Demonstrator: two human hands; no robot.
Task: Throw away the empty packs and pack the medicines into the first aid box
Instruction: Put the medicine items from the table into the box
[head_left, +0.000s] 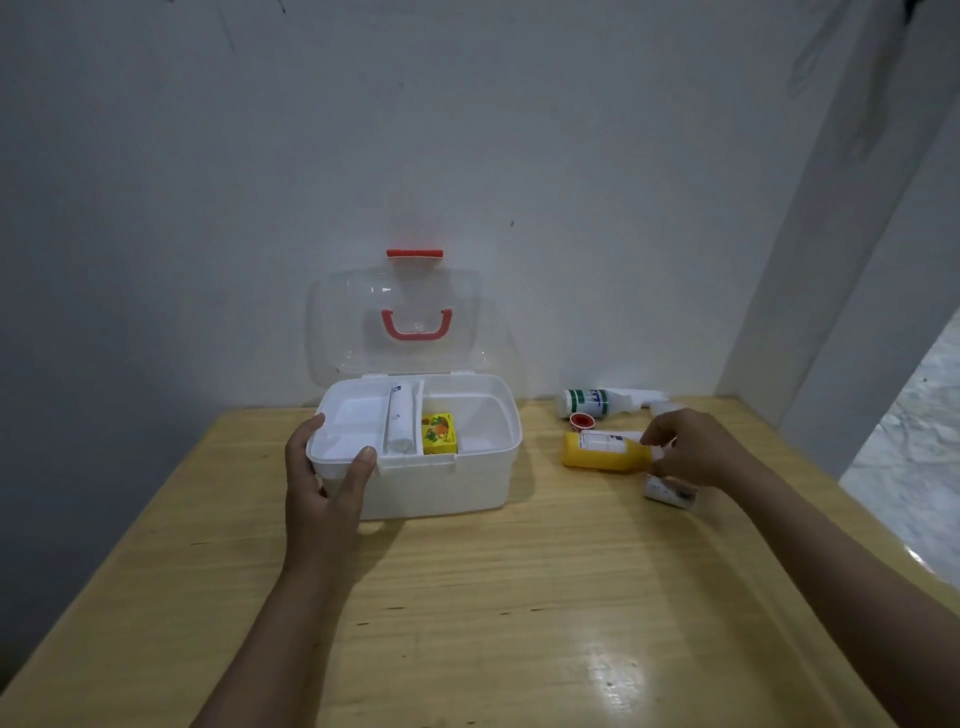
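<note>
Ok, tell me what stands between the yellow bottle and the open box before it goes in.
Nothing visible does. The yellow bottle lies on its side on the table, the right hand at its neck. The stretch of table toward the first aid box is bare, the lid stands open, and the right compartment looks free.

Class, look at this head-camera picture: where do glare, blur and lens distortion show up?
Head view: glare on the wooden table near the bottom edge; the small pack under the right hand is blurred; the wall corner and table edges bow, a wide-angle effect.
</note>
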